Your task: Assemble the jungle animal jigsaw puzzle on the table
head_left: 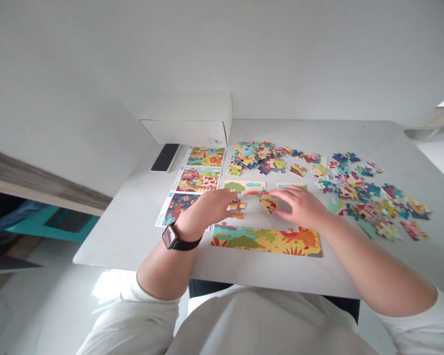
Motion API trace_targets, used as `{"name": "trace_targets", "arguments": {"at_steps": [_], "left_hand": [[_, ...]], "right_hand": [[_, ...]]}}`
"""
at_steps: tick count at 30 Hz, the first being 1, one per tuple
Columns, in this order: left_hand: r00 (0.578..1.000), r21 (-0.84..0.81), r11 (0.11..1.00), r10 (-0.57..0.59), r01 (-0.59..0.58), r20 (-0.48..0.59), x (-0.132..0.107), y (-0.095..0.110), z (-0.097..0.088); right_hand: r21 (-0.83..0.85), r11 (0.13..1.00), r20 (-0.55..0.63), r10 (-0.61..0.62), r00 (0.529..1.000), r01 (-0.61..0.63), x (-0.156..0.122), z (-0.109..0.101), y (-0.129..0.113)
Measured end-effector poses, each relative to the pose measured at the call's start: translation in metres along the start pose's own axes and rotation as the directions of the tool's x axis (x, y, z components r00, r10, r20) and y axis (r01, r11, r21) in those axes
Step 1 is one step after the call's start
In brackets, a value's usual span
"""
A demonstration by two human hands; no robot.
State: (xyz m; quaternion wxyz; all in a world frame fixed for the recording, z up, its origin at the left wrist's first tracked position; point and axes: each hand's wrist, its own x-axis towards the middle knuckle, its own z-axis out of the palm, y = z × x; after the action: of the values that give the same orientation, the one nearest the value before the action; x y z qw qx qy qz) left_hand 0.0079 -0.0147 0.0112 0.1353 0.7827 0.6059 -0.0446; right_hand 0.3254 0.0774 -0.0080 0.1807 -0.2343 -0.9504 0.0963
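My left hand (207, 207), with a dark watch on its wrist, pinches a small joined cluster of orange puzzle pieces (237, 207) at its fingertips. My right hand (299, 204) lies a little to the right with fingers curled onto another small cluster of pieces (268, 202). Just in front of both hands sits an assembled strip of the puzzle (266, 240), showing a crocodile and a lion. Behind the hands lie two short joined strips (244, 187).
Several loose puzzle pieces (355, 190) spread over the white table (126, 227) at the back and right. A reference sheet with three pictures (194, 180), a black phone (165, 157) and a white box (188, 121) lie at the back left.
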Motion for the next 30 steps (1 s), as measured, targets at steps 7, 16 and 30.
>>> {"name": "trace_targets", "arguments": {"at_steps": [7,16,30], "left_hand": [[0.992,0.023,0.994,-0.112,0.111,0.056,-0.004,-0.01,-0.003],[0.981,0.014,0.982,-0.189,0.188,0.048,-0.008,-0.022,-0.005],[0.968,-0.164,0.978,-0.158,0.127,-0.193,0.007,0.015,-0.017]], "right_hand": [[0.018,1.0,-0.022,-0.001,1.0,0.002,0.0,0.003,0.001],[0.017,1.0,-0.021,0.014,1.0,-0.013,0.001,0.004,0.0],[0.04,0.998,0.006,0.041,0.999,-0.042,0.0,0.005,-0.001]]}}
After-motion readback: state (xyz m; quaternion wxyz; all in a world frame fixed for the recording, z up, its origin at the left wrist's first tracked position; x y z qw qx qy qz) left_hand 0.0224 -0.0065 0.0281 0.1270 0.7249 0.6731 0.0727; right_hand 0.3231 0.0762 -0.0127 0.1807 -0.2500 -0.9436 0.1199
